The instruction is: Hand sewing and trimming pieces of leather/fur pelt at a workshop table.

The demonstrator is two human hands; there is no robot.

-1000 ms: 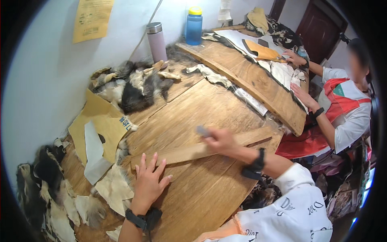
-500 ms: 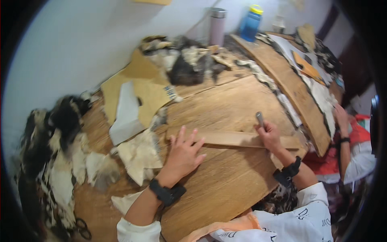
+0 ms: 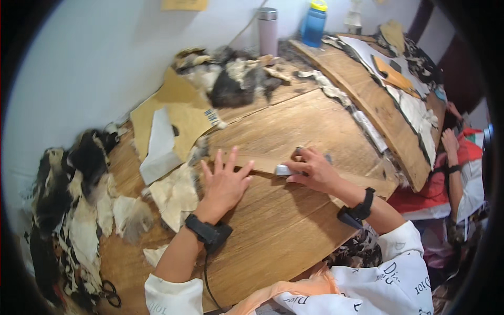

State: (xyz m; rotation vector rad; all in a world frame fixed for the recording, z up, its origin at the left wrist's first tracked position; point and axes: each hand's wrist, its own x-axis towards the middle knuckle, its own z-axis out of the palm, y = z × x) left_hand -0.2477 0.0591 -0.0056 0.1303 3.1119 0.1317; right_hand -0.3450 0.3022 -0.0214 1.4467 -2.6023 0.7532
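Note:
A long, flat wooden strip lies across the wooden board in front of me. My left hand rests flat near the strip's left end, fingers spread, holding nothing. Around a small grey metal tool, my right hand is closed at the middle of the strip. The tool's shiny end pokes out left of the fingers; my hand hides most of it, so its kind is unclear.
Black-and-white fur pieces and a yellow card pattern lie left. Scissors sit near the lower left. Behind stand a pink flask and a blue bottle. A thick plank and another person's arm are right.
My right hand has moved left along the strip, its tool turned from upright to low over the wood. The left hand stays spread at the strip's left end. The view has shifted slightly.

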